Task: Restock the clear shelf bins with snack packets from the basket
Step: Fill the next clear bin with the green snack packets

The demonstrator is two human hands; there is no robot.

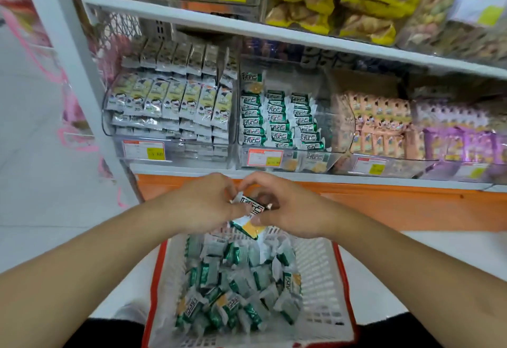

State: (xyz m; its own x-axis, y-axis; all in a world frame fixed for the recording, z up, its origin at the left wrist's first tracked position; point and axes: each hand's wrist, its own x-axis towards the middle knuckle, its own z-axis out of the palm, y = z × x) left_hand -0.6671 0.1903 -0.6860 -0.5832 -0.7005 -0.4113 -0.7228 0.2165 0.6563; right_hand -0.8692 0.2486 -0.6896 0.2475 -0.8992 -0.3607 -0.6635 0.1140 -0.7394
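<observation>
A white basket with a red rim point(323, 271) sits low in front of me, holding several green-and-white snack packets point(236, 287). Above its far end, my left hand point(203, 205) and my right hand point(288, 210) meet and together hold a small stack of the same packets point(251, 217), fingers curled around them. Straight ahead on the shelf stands a clear bin point(326, 155) with rows of matching green packets point(279, 120); its right side holds none.
A clear bin of grey-and-yellow packets point(175, 103) stands to the left, bins of peach point(381, 125) and purple packets point(463, 142) to the right. An orange shelf base point(411, 205) runs below. The upper shelf holds yellow bags point(304, 4). A white upright post point(68, 59) stands at left.
</observation>
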